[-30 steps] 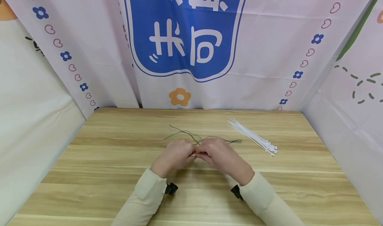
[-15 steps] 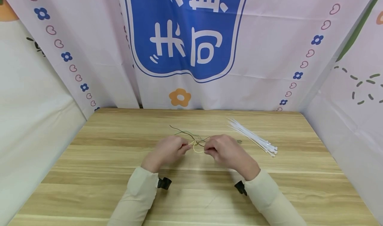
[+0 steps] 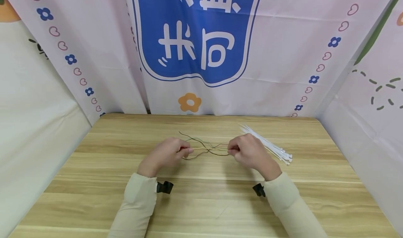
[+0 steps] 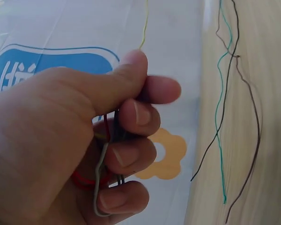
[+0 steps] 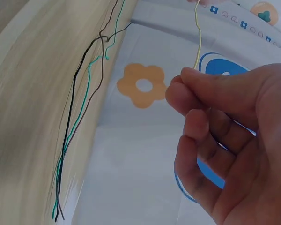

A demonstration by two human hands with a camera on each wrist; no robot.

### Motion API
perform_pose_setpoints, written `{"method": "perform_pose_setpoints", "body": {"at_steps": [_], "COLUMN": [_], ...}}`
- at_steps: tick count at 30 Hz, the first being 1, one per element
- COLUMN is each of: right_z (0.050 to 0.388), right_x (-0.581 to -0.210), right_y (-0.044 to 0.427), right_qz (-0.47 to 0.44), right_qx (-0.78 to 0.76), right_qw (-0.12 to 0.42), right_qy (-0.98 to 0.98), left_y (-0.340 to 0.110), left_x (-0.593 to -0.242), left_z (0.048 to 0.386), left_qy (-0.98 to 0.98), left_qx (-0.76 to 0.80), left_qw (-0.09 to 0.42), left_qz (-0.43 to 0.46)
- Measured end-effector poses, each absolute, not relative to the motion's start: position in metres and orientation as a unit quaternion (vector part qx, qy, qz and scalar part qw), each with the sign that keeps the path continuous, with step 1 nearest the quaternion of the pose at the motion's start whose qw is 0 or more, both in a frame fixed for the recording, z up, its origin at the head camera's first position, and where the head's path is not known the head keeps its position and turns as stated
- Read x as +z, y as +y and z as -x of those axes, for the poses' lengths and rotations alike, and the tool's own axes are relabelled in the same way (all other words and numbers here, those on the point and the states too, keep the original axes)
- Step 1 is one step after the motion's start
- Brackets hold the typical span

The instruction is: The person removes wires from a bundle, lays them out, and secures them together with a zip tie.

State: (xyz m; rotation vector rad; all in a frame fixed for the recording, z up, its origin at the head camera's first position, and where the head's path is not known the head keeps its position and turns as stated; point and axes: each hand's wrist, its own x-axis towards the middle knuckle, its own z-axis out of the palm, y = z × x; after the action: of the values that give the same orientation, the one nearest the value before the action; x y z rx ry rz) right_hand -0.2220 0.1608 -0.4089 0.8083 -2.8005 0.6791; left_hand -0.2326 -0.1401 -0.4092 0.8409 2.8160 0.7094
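Yellow wire [image 3: 201,148] stretched straight

The left hand [image 3: 163,156] pinches it on one side, the right hand [image 3: 253,155] on the other. Dark and green wires [image 3: 203,144] cross over the wooden table [image 3: 195,203]. White cable ties [image 3: 270,147] lie near the right hand; printed cloth [image 3: 270,91] hangs behind.

Item: blue shield emblem [image 3: 196,21] on white backdrop cloth [image 3: 280,49]; large white characters [image 3: 179,41], upper ones cropped. I cannot read them.
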Motion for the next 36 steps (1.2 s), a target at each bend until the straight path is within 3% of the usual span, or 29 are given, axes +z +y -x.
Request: {"method": "perform_pose_setpoints", "body": {"at_steps": [6, 36], "right_z": [0.228, 0.241], "right_x": [-0.409, -0.406], "right_y": [0.170, 0.207], "right_qz": [-0.237, -0.196], "right_qx": [0.230, 0.217], "right_qw": [0.065, 0.082], "right_qy": [-0.941, -0.953], "left_y": [-0.141, -0.163], "left_x": [-0.409, -0.413], "left_z": [0.234, 0.240], "left_qy": [0.922, 0.929], "left_qx": [0.231, 0.253], "left_qw": [0.056, 0.054], "left_qz": [-0.305, -0.265]}}
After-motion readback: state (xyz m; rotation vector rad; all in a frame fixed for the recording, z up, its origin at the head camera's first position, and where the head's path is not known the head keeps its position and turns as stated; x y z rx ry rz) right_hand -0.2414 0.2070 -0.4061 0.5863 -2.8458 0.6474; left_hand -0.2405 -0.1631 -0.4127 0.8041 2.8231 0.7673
